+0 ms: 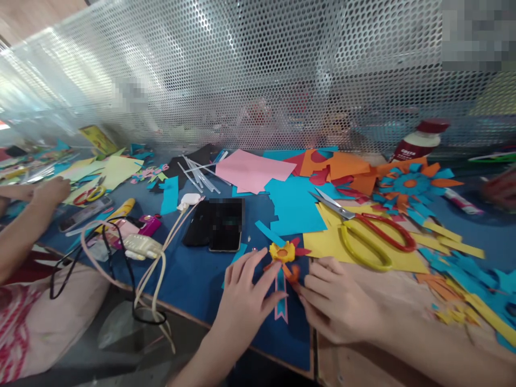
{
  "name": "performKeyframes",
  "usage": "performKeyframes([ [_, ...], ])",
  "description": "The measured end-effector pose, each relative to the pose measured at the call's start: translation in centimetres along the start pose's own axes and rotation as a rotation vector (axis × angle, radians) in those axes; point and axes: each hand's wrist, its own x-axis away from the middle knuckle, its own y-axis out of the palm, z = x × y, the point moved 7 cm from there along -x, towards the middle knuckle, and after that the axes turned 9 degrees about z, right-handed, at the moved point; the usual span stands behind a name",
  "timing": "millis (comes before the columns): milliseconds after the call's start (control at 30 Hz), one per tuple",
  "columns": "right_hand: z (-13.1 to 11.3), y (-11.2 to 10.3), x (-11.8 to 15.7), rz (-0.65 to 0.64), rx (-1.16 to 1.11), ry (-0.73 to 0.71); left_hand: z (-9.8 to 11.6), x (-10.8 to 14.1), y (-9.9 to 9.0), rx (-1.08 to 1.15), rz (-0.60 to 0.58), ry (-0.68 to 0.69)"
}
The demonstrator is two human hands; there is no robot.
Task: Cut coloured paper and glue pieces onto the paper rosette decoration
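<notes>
Yellow paper flower (pixel 282 252) touches the left grip (pixel 248 290), near the right grip (pixel 338 301).

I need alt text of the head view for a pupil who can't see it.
A person's left hand touches a small yellow paper flower on a blue table, right hand close beside it. Beyond lie scissors and coloured paper sheets.

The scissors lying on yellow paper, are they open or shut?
Slightly open: the scissors show separated blade tips, and the red handle and yellow handle are spread.
</notes>
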Motion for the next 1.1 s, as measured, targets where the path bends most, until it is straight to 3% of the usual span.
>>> performKeyframes([
  [200,0.1,0.4,0.2,0.017,-0.002,-0.020,0.7,-0.2,0.3,-0.040,-0.008,0.077],
  [467,0.3,-0.7,-0.1,0.043,-0.110,0.025,-1.1,0.5,0.1,0.052,-0.017,-0.081],
  [567,0.9,-1.4,0.0,0.087,-0.192,0.120,-2.2,0.9,-0.3,0.119,-0.049,-0.158],
  [733,2.1,-0.3,-0.1,-0.017,-0.197,0.282,-3.5,1.3,-0.1,0.196,-0.127,-0.178],
  [867,2.1,0.4,-0.2,-0.083,-0.129,0.267,-3.4,1.2,0.4,0.241,-0.207,-0.142],
  [1000,1.8,-0.1,-0.7,-0.111,-0.196,0.328,-4.0,1.2,-1.1,0.245,-0.113,-0.141],
  [1100,1.4,-0.9,-2.0,-0.032,-0.244,0.362,-4.9,1.1,-1.9,0.209,-0.012,-0.118],
])
